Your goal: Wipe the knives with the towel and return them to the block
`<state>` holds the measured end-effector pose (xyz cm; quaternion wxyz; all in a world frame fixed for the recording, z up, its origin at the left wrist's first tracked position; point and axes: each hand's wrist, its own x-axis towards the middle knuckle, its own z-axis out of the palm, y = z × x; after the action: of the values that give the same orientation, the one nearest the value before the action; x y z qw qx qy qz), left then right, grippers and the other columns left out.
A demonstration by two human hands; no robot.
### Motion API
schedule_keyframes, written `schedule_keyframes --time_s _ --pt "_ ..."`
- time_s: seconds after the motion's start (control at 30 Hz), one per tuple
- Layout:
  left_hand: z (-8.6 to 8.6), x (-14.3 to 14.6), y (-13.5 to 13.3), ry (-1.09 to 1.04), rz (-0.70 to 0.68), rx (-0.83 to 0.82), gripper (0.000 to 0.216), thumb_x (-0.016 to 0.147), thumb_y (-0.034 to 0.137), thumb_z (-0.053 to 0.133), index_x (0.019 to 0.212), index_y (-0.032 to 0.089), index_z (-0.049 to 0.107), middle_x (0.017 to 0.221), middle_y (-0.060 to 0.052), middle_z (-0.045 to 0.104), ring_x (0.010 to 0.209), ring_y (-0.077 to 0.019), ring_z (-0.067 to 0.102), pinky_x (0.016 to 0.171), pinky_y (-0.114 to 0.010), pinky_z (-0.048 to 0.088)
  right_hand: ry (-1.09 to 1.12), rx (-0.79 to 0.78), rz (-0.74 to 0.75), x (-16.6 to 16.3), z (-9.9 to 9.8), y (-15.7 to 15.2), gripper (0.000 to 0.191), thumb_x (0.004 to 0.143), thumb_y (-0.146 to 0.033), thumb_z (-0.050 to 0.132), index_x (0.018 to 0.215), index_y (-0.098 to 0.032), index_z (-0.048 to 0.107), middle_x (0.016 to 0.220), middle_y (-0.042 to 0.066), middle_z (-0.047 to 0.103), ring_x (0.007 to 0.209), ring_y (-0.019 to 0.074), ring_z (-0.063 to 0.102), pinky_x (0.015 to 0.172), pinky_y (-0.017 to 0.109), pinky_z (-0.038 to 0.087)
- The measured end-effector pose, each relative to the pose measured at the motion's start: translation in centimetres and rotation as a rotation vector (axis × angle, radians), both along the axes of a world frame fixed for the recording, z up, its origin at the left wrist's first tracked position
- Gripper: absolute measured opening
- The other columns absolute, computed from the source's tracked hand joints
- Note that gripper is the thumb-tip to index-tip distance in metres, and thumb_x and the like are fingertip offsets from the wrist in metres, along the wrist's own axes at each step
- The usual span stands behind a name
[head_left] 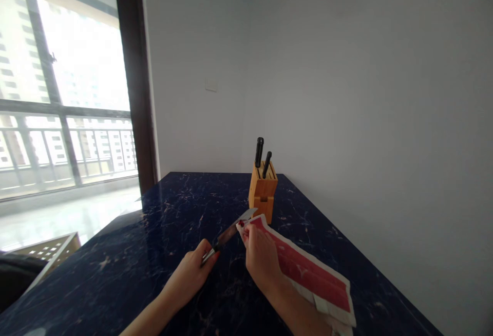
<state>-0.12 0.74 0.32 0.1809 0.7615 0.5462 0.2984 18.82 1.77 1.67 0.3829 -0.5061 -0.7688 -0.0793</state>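
Note:
My left hand (195, 269) is wrapped round the black handle of a kitchen knife (228, 234), its blade pointing away and to the right above the table. My right hand (262, 255) pinches one corner of a red and white cloth (308, 269) close to the blade, near its tip. Whether the cloth touches the steel there I cannot tell. The rest of the cloth trails to the right beneath and beside my right forearm. Just beyond the knife tip stands a wooden knife block (263, 192) with two black-handled knives (259, 152) in its slots.
Under everything lies a dark blue, marble-patterned table (192, 197). Grey walls (346, 94) close in behind it and along the right. A large window (69, 84) is at the left, and a beige chair with a perforated back (57, 254) stands by the table's left edge.

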Motion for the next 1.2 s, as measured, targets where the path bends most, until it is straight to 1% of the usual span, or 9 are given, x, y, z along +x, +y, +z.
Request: schedule_keyframes --time_s 0.13,0.23,0.43,0.63,0.73,0.83,0.97,1.1,1.2 --pt "0.8 0.5 -0.7 0.075 0.012 -0.033 0.027 0.087 0.041 0.029 0.077 0.022 0.045 0.06 0.003 0.056 0.055 -0.0127 0.054 0.051 -0.02 0.031 0.001 -0.001 -0.024 0.1 0.4 0.0 0.013 0.089 -0.02 0.033 0.088 -0.018 0.046 0.075 0.003 0.059 0.075 0.0177 0.056 0.069 0.027 0.034" --pt "0.6 0.7 -0.9 0.157 -0.044 -0.035 0.028 0.087 0.041 0.028 0.08 0.023 0.049 0.063 0.001 0.06 0.058 -0.014 0.058 0.052 -0.021 0.032 -0.014 -0.023 -0.045 -0.1 0.0 -0.1 0.013 0.088 -0.018 0.034 0.085 -0.018 0.046 0.076 0.004 0.06 0.075 0.0177 0.056 0.068 0.028 0.034" --pt "-0.3 0.8 -0.7 0.313 -0.061 0.006 0.027 0.087 0.04 0.029 0.084 0.024 0.052 0.074 -0.002 0.066 0.072 -0.0191 0.063 0.058 -0.024 0.036 -0.147 -0.113 0.108 -1.4 -1.3 -0.7 0.011 0.084 -0.014 0.038 0.09 -0.019 0.047 0.081 0.003 0.061 0.075 0.0168 0.056 0.065 0.026 0.035" --pt "-0.1 0.8 -0.7 0.335 -0.078 0.006 0.03 0.088 0.042 0.027 0.083 0.024 0.05 0.073 -0.001 0.065 0.07 -0.0185 0.063 0.058 -0.024 0.037 -0.099 -0.156 -0.032 -0.7 -0.9 0.1 0.011 0.086 -0.016 0.036 0.087 -0.018 0.047 0.076 0.004 0.06 0.074 0.0179 0.057 0.066 0.028 0.037" --pt "-0.2 0.8 -0.7 0.347 -0.07 0.015 0.03 0.088 0.041 0.026 0.085 0.024 0.05 0.075 -0.002 0.066 0.073 -0.0191 0.063 0.06 -0.025 0.037 -0.045 -0.135 0.025 -0.8 -1.1 0.1 0.012 0.081 -0.014 0.041 0.091 -0.019 0.046 0.084 0.005 0.059 0.08 0.0178 0.056 0.07 0.027 0.038" --pt "-0.3 0.8 -0.7 0.353 -0.058 0.013 0.029 0.088 0.041 0.026 0.087 0.024 0.05 0.076 -0.003 0.066 0.074 -0.0197 0.063 0.06 -0.025 0.038 -0.029 -0.121 0.086 -1.1 -1.2 -0.4 0.023 0.073 -0.007 0.043 0.092 -0.019 0.046 0.088 0.005 0.058 0.084 0.0178 0.054 0.073 0.027 0.039" --pt "-0.1 0.9 -0.8 0.369 -0.066 0.014 0.029 0.088 0.041 0.026 0.085 0.024 0.049 0.075 -0.002 0.065 0.073 -0.0199 0.063 0.059 -0.025 0.037 -0.023 -0.135 0.01 -1.1 -1.0 -0.4 0.029 0.065 -0.002 0.043 0.088 -0.019 0.047 0.083 0.004 0.058 0.08 0.0195 0.054 0.072 0.029 0.04" --pt "-0.1 0.8 -0.9 0.382 -0.079 0.036 0.029 0.088 0.042 0.025 0.086 0.024 0.048 0.075 -0.002 0.065 0.072 -0.0197 0.063 0.059 -0.025 0.037 0.01 -0.14 -0.029 -0.5 -0.9 0.2 0.02 0.072 -0.007 0.042 0.088 -0.018 0.046 0.081 0.005 0.057 0.078 0.0189 0.055 0.071 0.029 0.041" --pt "-0.3 0.8 -0.9 0.399 -0.074 0.039 0.03 0.088 0.042 0.025 0.085 0.024 0.048 0.075 -0.002 0.065 0.071 -0.0198 0.063 0.058 -0.025 0.037 0.041 -0.179 0.069 -0.4 -1.0 0.1 0.02 0.074 -0.007 0.041 0.089 -0.019 0.045 0.083 0.004 0.057 0.079 0.0168 0.055 0.07 0.026 0.041"
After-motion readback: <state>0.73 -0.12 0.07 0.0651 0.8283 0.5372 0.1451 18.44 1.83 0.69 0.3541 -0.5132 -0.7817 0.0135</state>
